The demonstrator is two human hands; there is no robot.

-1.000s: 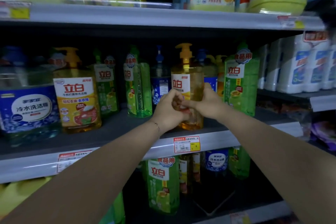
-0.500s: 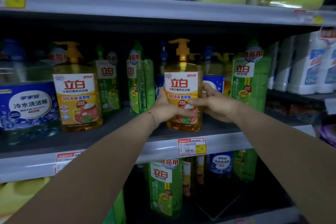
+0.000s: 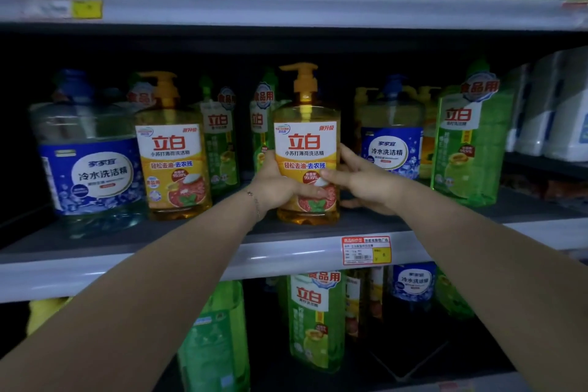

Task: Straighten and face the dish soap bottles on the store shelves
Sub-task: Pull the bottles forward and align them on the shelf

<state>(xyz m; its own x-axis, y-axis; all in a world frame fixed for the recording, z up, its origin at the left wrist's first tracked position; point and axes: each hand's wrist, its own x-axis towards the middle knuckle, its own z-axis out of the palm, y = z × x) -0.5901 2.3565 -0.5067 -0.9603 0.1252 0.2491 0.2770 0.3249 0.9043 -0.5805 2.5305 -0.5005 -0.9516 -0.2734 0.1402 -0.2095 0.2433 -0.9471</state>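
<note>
An orange pump bottle of dish soap (image 3: 306, 143) stands upright near the front of the middle shelf (image 3: 191, 261), its white and yellow label facing me. My left hand (image 3: 276, 184) grips its lower left side, thumb across the label. My right hand (image 3: 359, 181) holds its right side, thumb on the label front. A second orange pump bottle (image 3: 173, 153) stands to the left, label forward.
A large blue-labelled jug (image 3: 92, 169) stands at far left, another blue-labelled bottle (image 3: 391, 146) right of my hands, then a green bottle (image 3: 471, 143). Green bottles stand behind and on the lower shelf (image 3: 315, 321). A price tag (image 3: 366, 250) hangs on the shelf edge.
The orange bottle was turned from side-on to label forward, and both hands stay on it. My view has moved closer to the shelf.
</note>
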